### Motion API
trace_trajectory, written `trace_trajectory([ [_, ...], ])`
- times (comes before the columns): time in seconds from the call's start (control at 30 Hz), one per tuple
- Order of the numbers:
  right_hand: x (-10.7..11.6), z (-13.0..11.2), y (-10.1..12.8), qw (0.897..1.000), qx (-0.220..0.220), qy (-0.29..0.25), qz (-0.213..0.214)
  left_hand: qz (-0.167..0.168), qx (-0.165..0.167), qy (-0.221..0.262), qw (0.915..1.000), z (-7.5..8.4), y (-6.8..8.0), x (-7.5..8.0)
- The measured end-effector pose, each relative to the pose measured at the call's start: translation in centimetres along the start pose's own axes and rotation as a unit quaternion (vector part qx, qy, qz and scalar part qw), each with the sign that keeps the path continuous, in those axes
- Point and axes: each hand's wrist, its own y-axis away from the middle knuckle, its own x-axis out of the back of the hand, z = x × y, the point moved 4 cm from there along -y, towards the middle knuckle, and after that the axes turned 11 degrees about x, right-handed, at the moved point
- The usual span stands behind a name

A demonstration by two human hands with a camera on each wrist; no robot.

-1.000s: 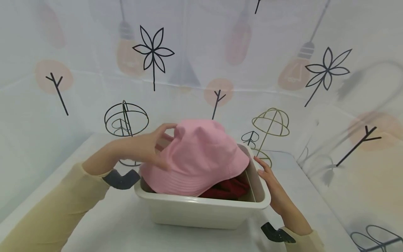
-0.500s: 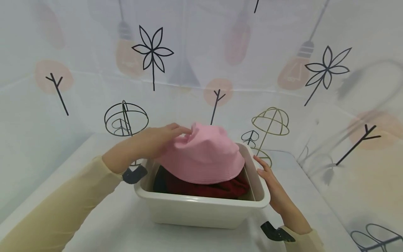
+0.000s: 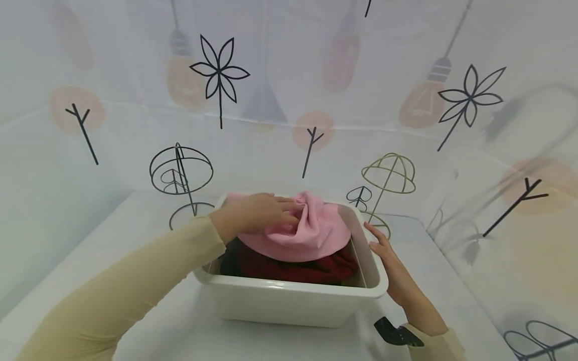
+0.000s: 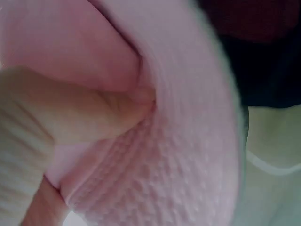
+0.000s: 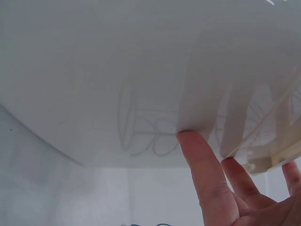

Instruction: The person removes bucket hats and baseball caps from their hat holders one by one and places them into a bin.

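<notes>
A pink bucket hat [image 3: 320, 230] lies crumpled in a white plastic basin [image 3: 289, 301], on top of dark red fabric [image 3: 293, 271]. My left hand [image 3: 257, 213] holds the hat's crown from above, and deep folds stand up by the fingertips. Close up in the left wrist view, the left thumb [image 4: 94, 110] digs into the pink cloth where crown meets brim [image 4: 197, 117]. At the basin's right side is my right hand [image 3: 390, 265]. Its nearly straight fingers [image 5: 207, 174] touch the outer wall below the rim in the right wrist view.
The basin stands on a white-covered table [image 3: 149, 301]. Behind it are a black wire stand [image 3: 180, 170] and an olive wire stand [image 3: 389, 175], both with domed tops. A printed white cloth [image 3: 289, 75] hangs around the back and sides.
My left hand has moved the hat back and down into the basin, exposing more of the red fabric. The crown has collapsed into folds. The right hand has stayed at the basin's side.
</notes>
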Motion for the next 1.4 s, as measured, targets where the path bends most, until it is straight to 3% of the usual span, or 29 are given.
trace_trajectory([
  [0.17, -0.1, -0.1, 0.0, 1.000, 0.004, 0.001, -0.001, -0.058, -0.033, 0.051, 0.9965, 0.5, -1.3, -2.9],
  [0.33, -0.3, -0.3, -0.1, 1.000, 0.015, 0.004, -0.007, -0.089, -0.028, 0.084, 0.9921, 0.8, -2.0, -4.8],
  [0.47, -0.4, -0.3, -0.1, 1.000, 0.017, -0.001, -0.008, -0.100, -0.033, 0.083, 0.9910, 0.8, -2.9, -5.7],
  [0.7, -0.4, -0.5, -0.2, 0.999, 0.028, -0.008, -0.016, -0.145, -0.031, 0.080, 0.9857, 1.2, -2.9, -5.1],
  [0.73, -0.4, -0.5, -0.2, 0.999, 0.029, -0.007, -0.017, -0.134, -0.049, 0.068, 0.9873, 1.1, -3.1, -5.6],
  [0.83, -0.4, -0.5, -0.1, 0.999, 0.029, -0.006, -0.018, -0.119, -0.062, 0.066, 0.9888, 0.8, -3.9, -7.6],
  [0.9, -0.3, -0.4, 0.0, 1.000, 0.027, -0.002, -0.015, -0.131, -0.066, 0.059, 0.9873, 1.0, -3.9, -7.4],
  [1.0, -0.1, -0.3, 0.2, 1.000, 0.021, 0.003, -0.011, -0.120, -0.068, 0.075, 0.9876, 1.0, -4.0, -7.6],
  [1.03, -0.1, -0.2, 0.2, 1.000, 0.020, 0.005, -0.009, -0.138, -0.034, 0.113, 0.9834, 0.9, -3.7, -7.0],
  [1.1, 0.0, -0.1, 0.3, 1.000, 0.017, 0.008, -0.005, -0.164, 0.048, 0.212, 0.9622, 0.4, -3.2, -6.3],
  [1.2, 0.1, 0.0, 0.2, 1.000, 0.016, 0.007, -0.004, -0.177, 0.162, 0.342, 0.9087, -0.6, -2.6, -5.5],
  [1.23, 0.1, 0.0, 0.2, 1.000, 0.016, 0.006, -0.004, -0.176, 0.178, 0.359, 0.8992, -0.8, -2.3, -5.1],
  [1.3, 0.1, 0.0, 0.2, 1.000, 0.016, 0.009, -0.004, -0.167, 0.142, 0.312, 0.9244, -0.9, -2.0, -4.3],
  [1.4, 0.1, 0.0, 0.1, 1.000, 0.015, 0.014, -0.002, -0.121, 0.052, 0.190, 0.9729, -0.7, -1.4, -2.8],
])
